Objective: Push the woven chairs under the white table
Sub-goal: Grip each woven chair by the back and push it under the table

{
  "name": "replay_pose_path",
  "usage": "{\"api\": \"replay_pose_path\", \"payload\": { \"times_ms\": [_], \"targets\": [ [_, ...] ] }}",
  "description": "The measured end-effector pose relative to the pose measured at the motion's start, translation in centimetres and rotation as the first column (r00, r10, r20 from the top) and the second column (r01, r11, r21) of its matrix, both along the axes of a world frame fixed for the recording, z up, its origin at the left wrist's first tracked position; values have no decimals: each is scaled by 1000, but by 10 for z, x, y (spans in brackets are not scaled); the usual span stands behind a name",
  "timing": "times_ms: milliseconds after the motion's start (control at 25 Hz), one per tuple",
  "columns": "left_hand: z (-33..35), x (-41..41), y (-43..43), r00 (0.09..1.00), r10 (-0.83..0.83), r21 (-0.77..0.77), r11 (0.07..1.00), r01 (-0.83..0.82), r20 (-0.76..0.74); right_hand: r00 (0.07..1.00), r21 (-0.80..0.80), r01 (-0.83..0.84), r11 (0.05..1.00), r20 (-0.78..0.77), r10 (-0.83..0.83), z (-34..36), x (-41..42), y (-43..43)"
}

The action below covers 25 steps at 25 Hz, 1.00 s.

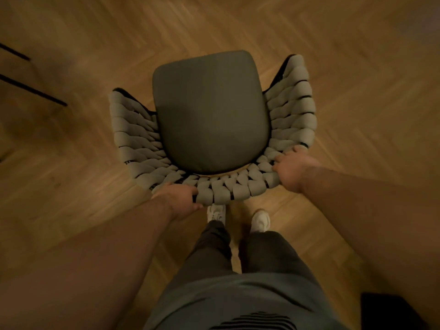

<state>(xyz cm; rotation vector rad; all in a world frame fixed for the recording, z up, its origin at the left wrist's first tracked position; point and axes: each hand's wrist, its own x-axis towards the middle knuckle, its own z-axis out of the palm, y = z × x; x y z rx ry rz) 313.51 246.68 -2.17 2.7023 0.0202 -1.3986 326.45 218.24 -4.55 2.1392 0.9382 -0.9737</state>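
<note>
Grip of left hand (177, 197) and right hand (289, 167) around woven chair (209, 110) backrest rim, above herringbone floor (357, 67).

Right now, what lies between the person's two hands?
In the head view, only the curved back rim of the woven chair runs from the left hand to the right hand; both grip it.

chair (285, 120) back of thick padded cloth straps, woven, matt, seat cushion (209, 110) smooth matt fabric, floor (357, 55) herringbone wood, satin sheen
</note>
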Motion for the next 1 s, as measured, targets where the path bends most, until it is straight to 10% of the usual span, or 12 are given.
{"api": "replay_pose_path", "payload": {
  "times_ms": [600, 1000],
  "targets": [
    [-20, -100, -38, 971, -229, 96, 970, 223, 60, 925, 135, 376, 917, 1, -380, 5, -207, -64],
    [-29, -138, -22, 820, -563, -25, 823, 568, 98, 716, 125, 697, 706, -59, -695, 14, -346, -51]
  ]
}}
